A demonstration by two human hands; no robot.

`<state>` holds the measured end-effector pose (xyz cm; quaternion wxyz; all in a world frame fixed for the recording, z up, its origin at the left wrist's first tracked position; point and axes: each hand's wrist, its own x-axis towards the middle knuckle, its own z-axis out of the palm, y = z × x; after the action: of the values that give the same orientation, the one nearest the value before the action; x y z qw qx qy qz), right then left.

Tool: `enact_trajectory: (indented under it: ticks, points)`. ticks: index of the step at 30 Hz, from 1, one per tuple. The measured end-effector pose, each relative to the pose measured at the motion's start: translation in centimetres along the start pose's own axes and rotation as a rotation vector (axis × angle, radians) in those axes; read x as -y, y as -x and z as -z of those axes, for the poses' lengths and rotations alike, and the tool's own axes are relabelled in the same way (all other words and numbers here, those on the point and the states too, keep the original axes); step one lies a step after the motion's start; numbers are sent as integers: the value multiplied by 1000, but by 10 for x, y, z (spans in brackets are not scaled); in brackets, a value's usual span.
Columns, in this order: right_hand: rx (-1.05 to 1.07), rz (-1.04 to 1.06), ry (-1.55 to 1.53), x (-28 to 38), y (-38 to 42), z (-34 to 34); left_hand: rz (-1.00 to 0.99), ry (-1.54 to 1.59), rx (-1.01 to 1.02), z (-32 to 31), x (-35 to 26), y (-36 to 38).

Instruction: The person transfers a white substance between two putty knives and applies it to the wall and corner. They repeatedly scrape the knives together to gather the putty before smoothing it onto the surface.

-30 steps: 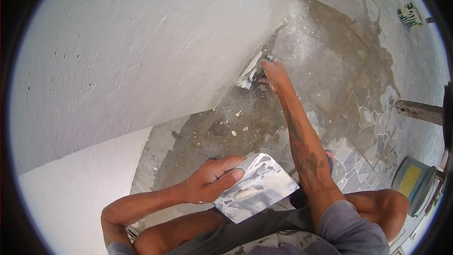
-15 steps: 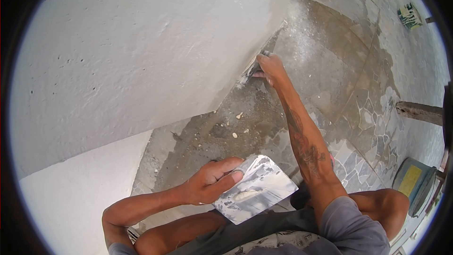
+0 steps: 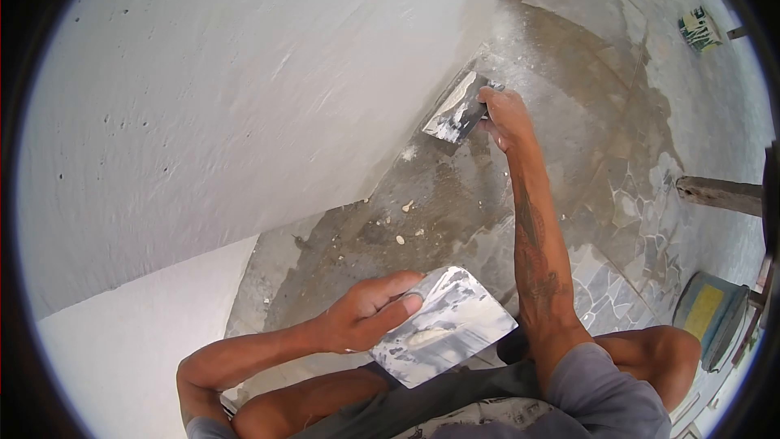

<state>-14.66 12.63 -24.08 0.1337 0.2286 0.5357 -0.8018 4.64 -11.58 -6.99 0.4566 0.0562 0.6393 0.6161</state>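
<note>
My right hand grips a putty knife with a wide dark blade, smeared with white putty along its far edge. The blade is tilted beside the base of the white plastered wall, close over the wet floor. Down near my lap, my left hand is closed on the edge of a flat rectangular metal plate, thumb on top. White putty streaks and a small pale lump lie across the plate's face.
Grey concrete floor holds damp patches and several white crumbs. To the right stand a grey bucket with a yellow label, a wooden post and, farther off, a paint-splashed can. A white lower wall is at left.
My right hand has drawn back from the wall to the right, and the blade has turned so its putty-smeared face shows. My left hand and the plate stay almost in place.
</note>
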Motion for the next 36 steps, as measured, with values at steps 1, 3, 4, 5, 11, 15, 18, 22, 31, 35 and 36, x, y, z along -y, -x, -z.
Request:
enact_trajectory:
  ticks: [1,3,4,5,11,15,18,22,31,35,36]
  points:
    - [-10,-21,19,-4,-5,2,3,-2,-1,0,0,-1]
    - [-11,-49,42,-12,-17,7,0,-13,-5,1,0,-2]
    - [-3,-54,45,-15,-22,8,-6,-22,-5,2,0,-2]
    - [3,-60,47,-18,-27,9,-11,-30,-5,2,0,-3]
    - [28,-65,64,-14,-49,4,-17,-56,-25,3,-2,-2]
    - [20,-89,148,-11,-60,0,0,-19,-40,3,2,-1]
    - [9,-91,190,-6,-60,-5,-8,-3,-45,5,2,-1]
    - [52,-71,179,-2,-59,-7,4,8,-44,5,0,-1]
    - [152,24,101,3,-67,-15,11,-3,-58,5,5,3]
    - [144,56,70,24,-53,-19,14,-30,-70,5,12,5]
    - [141,83,75,31,-44,-18,22,-15,-76,4,11,4]
